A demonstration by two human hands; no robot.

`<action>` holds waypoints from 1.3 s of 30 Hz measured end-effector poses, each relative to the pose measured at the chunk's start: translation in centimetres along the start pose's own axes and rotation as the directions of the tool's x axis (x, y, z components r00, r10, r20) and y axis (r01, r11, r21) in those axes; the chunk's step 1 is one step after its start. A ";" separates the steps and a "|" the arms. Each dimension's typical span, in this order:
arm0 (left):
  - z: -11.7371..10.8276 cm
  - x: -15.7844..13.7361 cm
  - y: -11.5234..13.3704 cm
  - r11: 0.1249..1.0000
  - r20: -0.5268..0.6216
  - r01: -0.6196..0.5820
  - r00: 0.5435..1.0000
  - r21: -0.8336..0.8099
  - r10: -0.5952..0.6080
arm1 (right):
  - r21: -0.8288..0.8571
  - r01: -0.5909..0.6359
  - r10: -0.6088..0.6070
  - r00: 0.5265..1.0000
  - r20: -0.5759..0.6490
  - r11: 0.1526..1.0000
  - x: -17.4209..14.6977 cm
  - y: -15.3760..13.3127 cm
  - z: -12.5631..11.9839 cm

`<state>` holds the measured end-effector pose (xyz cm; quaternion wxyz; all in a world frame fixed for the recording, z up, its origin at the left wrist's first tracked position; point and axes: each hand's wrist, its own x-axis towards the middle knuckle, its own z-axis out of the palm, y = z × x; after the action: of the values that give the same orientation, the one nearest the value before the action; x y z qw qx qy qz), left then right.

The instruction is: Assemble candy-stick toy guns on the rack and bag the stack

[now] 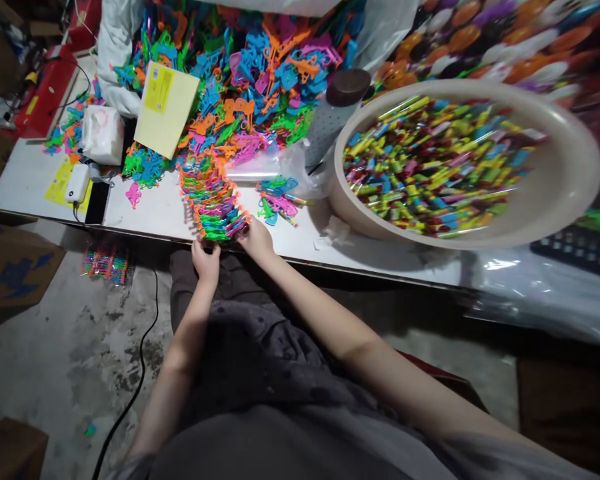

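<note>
At the front edge of the white table, a long row of small coloured plastic pieces (213, 200) lies closely stacked, in orange, green, pink and blue. Its near end sits between my two hands. My left hand (207, 259) has its fingers closed at the near left corner of the row. On the near right corner, my right hand (255, 237) grips with bent fingers. The fingertips of both are partly hidden. Right of the row lies a little group of loose plastic pieces (280, 200). A clear plastic bag (260, 167) is behind it.
A large beige basin (575, 173) full of wrapped colourful sticks stands at right, beside a dark-lidded container (330, 120). Behind rises a heap of plastic pieces (260, 73) with a yellow card (166, 110). A tissue pack (103, 135) and phone (98, 202) are left.
</note>
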<state>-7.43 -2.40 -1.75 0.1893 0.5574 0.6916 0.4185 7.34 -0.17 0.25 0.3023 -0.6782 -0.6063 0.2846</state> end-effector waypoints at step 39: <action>-4.7 -5.1 0.1 0.973 0.149 0.136 0.983 -0.187 -0.109 | -0.388 -0.049 0.019 0.996 -0.082 0.921 -0.3 7.2 -7.7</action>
<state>-9.21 -8.89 -0.04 0.3162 0.5196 0.6654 0.4327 17.81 -1.61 -0.10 0.1798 -0.7456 -0.6268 0.1374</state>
